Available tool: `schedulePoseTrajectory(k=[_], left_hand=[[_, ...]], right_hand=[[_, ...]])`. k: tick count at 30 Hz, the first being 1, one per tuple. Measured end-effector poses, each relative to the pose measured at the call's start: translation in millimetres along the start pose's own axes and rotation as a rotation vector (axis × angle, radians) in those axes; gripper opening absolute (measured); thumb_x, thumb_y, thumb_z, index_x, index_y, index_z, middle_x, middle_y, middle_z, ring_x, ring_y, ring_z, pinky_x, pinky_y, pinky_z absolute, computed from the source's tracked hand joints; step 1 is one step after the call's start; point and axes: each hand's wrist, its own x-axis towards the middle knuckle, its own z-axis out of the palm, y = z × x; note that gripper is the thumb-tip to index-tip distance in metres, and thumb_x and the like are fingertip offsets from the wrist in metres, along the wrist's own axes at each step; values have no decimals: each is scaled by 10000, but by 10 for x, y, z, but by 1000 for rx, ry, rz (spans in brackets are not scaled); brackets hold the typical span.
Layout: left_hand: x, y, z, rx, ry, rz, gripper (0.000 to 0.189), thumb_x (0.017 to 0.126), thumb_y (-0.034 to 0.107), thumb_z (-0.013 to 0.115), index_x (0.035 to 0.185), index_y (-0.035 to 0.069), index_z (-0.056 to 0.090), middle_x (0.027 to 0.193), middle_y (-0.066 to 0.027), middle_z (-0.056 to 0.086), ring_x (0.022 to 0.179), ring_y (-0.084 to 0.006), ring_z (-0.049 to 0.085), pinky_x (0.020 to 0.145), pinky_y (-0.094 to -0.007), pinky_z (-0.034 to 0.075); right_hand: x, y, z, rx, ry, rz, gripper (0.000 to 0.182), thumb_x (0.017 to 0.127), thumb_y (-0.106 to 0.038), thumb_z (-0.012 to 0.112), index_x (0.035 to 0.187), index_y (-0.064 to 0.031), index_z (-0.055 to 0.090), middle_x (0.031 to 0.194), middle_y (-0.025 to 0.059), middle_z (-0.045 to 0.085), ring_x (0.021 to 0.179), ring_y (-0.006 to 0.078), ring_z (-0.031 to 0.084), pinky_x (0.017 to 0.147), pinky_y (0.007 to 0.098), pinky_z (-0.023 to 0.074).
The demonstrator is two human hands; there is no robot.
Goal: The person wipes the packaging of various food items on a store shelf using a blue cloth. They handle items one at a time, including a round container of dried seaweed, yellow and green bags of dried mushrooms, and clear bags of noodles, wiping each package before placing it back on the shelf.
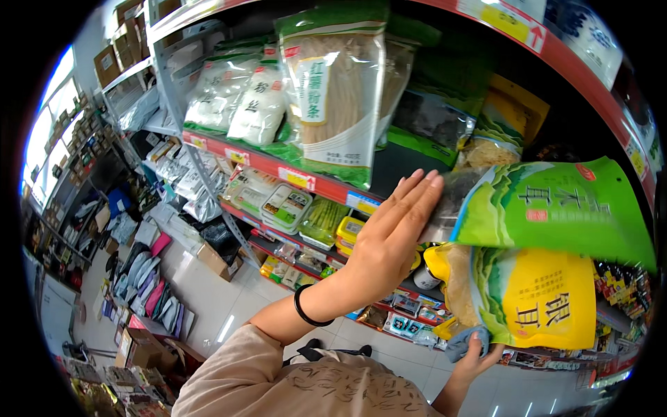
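Observation:
My left hand (pixel 388 234), with a black band on the wrist, has its fingers straight and together against the clear end of a green food bag (pixel 552 208). The bag sticks out to the right, slightly blurred, and my left thumb is hidden. Below it, a yellow food bag (pixel 552 302) with pale dried contents is gripped by my right hand (pixel 477 357). A crumpled blue-grey cloth (pixel 464 344) is bunched in the same hand, against the yellow bag's lower corner. The green bag partly overlaps the yellow one.
A shelf with a red front edge (pixel 333 193) carries bags of white vermicelli (pixel 258 104) and an upright bag of brownish flat noodles (pixel 338 94). More green and yellow bags (pixel 505 120) stand deeper in. Lower shelves hold packaged foods (pixel 286 206). Cartons (pixel 140 346) and parcels (pixel 151 292) line the left floor.

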Motion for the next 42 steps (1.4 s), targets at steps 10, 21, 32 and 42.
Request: schedulePoseTrajectory(k=[10,21,32,42], left_hand=[[-371,-154,-935,-15,-140,373,276,967,73,554,1174,-76,661,1211,-201,667,1196,-422,605,1074,-600,420],[-920,-166,-1769,308,-131,443,324,896,128,658,1197,201,563,1296,-126,641,1161,-350,635,1024,-481,495],[-1430,-355,-2534,743,-66,106,317,923,123,612,1240,109,604,1227,-188,669,1219,-370,601,1099,-592,371],[-2334,-667,-3014,360,427,-949,335,1010,196,589,1233,-53,575,1169,-150,653,1022,-234,605,945,-353,449]], right_hand=[[-62,-199,288,435,-151,385,631,807,-183,682,1356,46,471,1292,177,540,1181,280,525,993,403,432],[-687,-340,1279,489,-602,503,623,781,-168,676,1344,34,502,1275,156,558,1177,276,528,997,408,409],[-1166,-460,1652,440,-713,475,618,755,-152,669,1332,22,532,1258,135,576,1172,272,530,1002,413,386],[-1188,-445,1549,230,-665,481,690,719,-143,682,1359,41,500,1250,142,587,1134,267,547,990,408,396]])
